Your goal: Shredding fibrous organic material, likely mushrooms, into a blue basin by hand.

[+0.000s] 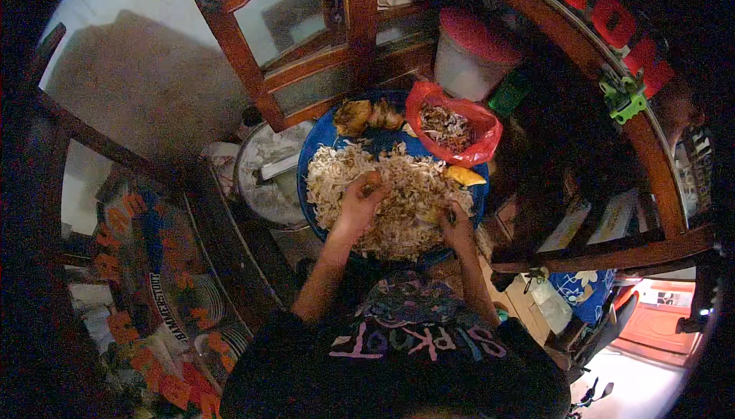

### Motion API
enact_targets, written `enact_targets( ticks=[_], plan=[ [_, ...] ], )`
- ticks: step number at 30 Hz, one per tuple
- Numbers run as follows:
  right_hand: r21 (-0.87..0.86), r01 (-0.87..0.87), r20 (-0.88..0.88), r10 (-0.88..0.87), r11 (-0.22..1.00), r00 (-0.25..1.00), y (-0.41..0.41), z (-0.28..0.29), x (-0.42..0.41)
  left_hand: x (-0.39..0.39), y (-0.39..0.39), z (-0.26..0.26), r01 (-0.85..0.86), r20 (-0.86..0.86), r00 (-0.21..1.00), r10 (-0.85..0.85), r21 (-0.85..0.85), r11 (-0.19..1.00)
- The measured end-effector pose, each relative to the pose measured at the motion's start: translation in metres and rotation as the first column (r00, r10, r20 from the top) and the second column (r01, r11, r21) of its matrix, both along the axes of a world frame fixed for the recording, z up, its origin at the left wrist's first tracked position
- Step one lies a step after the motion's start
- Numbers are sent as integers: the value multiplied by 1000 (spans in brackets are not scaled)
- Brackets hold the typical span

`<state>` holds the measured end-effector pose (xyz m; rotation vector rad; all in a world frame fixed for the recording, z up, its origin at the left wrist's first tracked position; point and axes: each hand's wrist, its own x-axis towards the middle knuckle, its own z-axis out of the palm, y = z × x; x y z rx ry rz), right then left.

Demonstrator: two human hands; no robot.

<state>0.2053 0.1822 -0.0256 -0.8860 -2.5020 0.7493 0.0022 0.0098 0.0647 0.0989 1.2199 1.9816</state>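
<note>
A wide heap of shredded meat [402, 206], apparently chicken, covers most of a round blue tray [382, 142] before me. My left hand [364, 192] is over the left part of the heap, its thumb and fingers curled towards each other. At the heap's right side is my right hand [456, 221], fingers bent down against the shreds. Whether either hand pinches a shred is too blurred to tell. Larger browned meat pieces [353, 115] lie at the tray's far edge. A yellowish piece [465, 176] rests at the right rim.
An opened red plastic bag [487, 137] with dark scraps sits on the tray's far right. Behind it stands a white bucket [465, 65] with a pink lid. Left of the tray is a round, pale-topped container [273, 152]. A wooden-framed glass window [304, 45] stands beyond.
</note>
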Motion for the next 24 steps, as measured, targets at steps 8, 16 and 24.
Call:
enact_targets(
  ticks=[8,16,24],
  plan=[
    [-243,-16,148,54,970,988,-25,90,-34,5,5,38,146,-299,929,-217,-243,959],
    [-364,-296,-32,305,883,952,-47,128,-78,10,2,32,172,-477,834,-277,-252,952],
    [-306,-365,-127,342,880,931,-60,147,-83,10,-1,39,58,-298,947,-123,-217,974]
  ],
)
